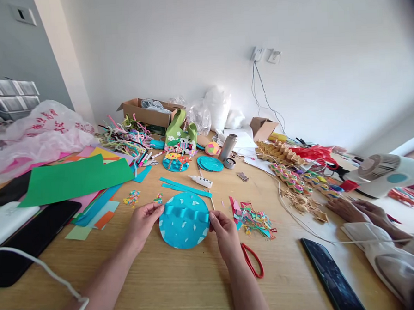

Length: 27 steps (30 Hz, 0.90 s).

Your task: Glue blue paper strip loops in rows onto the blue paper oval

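A round blue paper disc (184, 228) with white flecks lies on the wooden table (165, 277), and a wavy blue paper strip (187, 214) sits across its upper half. My left hand (143, 221) pinches the left end of that strip. My right hand (224, 229) pinches its right end at the disc's edge. Red-handled scissors (251, 259) lie just right of my right wrist. Cut paper scraps (252, 217) are heaped beside my right hand.
A green sheet (74, 179) and coloured papers lie at left beside a black tablet (31, 240). A glue bottle (201, 181), blue strips and finished paper pieces sit behind the disc. A phone (333, 278) lies at right, where another person's hands (357, 210) rest near a white fan (390, 173).
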Each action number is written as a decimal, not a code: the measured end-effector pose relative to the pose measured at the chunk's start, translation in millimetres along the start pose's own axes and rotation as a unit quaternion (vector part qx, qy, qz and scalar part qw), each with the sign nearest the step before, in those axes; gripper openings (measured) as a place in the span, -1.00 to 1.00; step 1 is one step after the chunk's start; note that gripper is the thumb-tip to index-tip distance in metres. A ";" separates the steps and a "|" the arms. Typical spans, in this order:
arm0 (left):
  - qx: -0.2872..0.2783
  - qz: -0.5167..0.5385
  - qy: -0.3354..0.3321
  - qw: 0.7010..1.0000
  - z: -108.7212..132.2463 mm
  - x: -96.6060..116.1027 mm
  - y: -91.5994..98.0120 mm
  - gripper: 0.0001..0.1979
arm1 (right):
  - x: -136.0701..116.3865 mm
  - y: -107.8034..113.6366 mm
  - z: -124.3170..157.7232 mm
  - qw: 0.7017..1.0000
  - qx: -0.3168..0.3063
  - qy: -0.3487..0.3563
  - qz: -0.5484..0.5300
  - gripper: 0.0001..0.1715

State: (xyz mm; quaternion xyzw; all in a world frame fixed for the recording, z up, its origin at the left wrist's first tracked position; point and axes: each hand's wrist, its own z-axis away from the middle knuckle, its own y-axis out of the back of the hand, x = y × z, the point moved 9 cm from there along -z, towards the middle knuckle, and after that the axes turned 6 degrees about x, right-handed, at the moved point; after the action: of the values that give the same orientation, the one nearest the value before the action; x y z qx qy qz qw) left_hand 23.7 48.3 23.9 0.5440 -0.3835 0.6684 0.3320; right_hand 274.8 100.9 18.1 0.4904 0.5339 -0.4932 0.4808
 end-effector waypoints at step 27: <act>-0.049 0.020 0.013 0.999 4.7 0.3 -7.4 -0.54 | -10.9 4.4 4.5 0.998 0.035 0.042 0.008 -0.49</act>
State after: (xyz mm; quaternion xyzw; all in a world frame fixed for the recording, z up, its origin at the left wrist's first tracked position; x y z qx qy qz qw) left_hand 32.3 47.9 25.9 0.5106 -0.4222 0.6625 0.3494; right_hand 280.0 96.0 28.5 0.5316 0.5318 -0.4868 0.4445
